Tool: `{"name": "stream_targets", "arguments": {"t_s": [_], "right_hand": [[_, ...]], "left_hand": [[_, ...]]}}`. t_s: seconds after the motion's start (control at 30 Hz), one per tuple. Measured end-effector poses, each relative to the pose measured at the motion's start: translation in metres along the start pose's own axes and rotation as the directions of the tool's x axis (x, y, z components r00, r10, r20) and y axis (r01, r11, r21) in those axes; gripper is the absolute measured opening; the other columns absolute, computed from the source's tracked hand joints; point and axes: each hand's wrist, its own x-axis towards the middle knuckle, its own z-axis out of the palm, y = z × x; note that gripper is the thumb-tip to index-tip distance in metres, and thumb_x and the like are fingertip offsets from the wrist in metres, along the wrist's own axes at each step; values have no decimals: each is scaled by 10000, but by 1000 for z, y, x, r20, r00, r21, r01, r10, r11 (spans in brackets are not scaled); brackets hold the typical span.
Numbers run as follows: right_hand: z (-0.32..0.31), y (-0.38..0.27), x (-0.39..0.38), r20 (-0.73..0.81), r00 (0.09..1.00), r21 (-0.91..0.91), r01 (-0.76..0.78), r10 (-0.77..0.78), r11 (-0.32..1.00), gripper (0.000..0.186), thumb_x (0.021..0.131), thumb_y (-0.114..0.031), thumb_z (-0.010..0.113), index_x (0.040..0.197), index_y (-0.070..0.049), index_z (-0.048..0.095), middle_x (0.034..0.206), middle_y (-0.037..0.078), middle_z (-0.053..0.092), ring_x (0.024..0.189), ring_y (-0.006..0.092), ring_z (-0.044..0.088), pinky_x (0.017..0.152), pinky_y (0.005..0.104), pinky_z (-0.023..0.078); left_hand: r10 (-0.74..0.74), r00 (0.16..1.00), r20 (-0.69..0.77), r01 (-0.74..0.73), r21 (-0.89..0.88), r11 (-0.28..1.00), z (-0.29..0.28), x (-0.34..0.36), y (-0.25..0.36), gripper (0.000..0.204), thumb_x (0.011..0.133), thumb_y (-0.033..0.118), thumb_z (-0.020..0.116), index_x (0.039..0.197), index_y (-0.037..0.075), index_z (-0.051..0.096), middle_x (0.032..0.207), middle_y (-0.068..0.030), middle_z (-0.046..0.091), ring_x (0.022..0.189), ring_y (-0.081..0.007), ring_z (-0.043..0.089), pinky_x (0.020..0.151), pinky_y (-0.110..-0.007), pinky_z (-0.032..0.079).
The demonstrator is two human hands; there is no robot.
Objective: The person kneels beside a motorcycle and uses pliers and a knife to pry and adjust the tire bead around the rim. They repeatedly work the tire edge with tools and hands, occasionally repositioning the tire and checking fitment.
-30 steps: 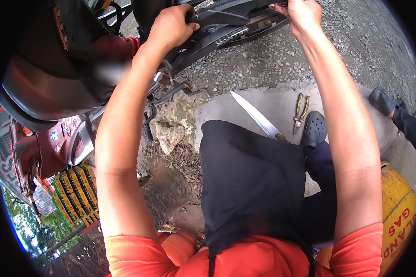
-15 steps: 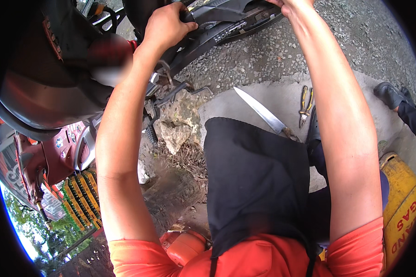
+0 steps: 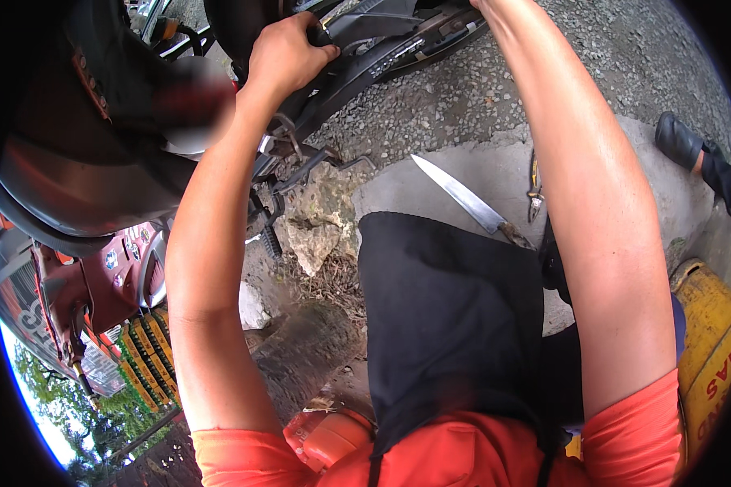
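At the top, my left hand (image 3: 288,53) has its fingers and thumb closed over a dark rounded part (image 3: 319,34) of a motorcycle; most of the fingertips are hidden. Beside it, a long black motorcycle panel (image 3: 382,61) slants up to the right. My right forearm (image 3: 544,89) reaches past the panel's far end, and the upper edge of the view cuts off that hand. Nearer to me, a long-bladed knife (image 3: 459,191) lies on the concrete with its tip pointing away. Yellow-and-black pliers (image 3: 535,195) lie to its right, partly behind my right forearm.
Gravel (image 3: 609,65) spreads beyond the concrete slab (image 3: 414,183). A jagged rock (image 3: 313,227) sits left of the knife. Someone's dark shoe (image 3: 678,140) is at the right, above a yellow gas cylinder (image 3: 710,325). A red vehicle (image 3: 110,272) stands at the left. A black apron (image 3: 451,308) covers my lap.
My right hand has slipped out past the upper edge, and its forearm now covers more of the pliers. My left hand keeps its grip, slightly lower in view.
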Motion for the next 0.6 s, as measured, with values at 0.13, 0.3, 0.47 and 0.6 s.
{"name": "stream_targets", "arguments": {"t_s": [0.13,0.3,0.47,0.6], "right_hand": [[-7,-2,-18,-42,996,12,79,-78,997,265,850,-131,749,740,73,620,599,161,618,416,225,594,362,359,492],[-9,-6,-17,-11,1000,-8,16,-16,1000,279,858,-131,771,737,79,633,589,163,627,410,227,598,355,350,479],[-2,-1,-5,54,997,55,-50,47,997,295,867,-131,767,690,67,639,574,150,627,395,226,585,337,341,446],[-11,-17,-14,62,993,-130,-88,97,988,271,882,-129,754,716,55,645,600,146,634,405,211,583,340,331,452]], "left_hand": [[-7,1000,6,7,40,999,-2,0,2,504,759,377,788,1108,25,702,999,-214,727,996,-373,697,901,-426,527],[-17,999,30,17,16,1000,-3,0,4,469,777,360,779,1100,28,708,996,-213,726,988,-377,697,880,-430,535],[71,997,-33,-69,57,996,1,-4,-1,461,805,348,772,1117,17,696,963,-201,732,916,-359,718,846,-420,548],[47,988,150,-20,-178,984,-10,2,-5,474,877,333,744,1166,-32,653,912,-213,726,760,-296,746,780,-393,564]]}}
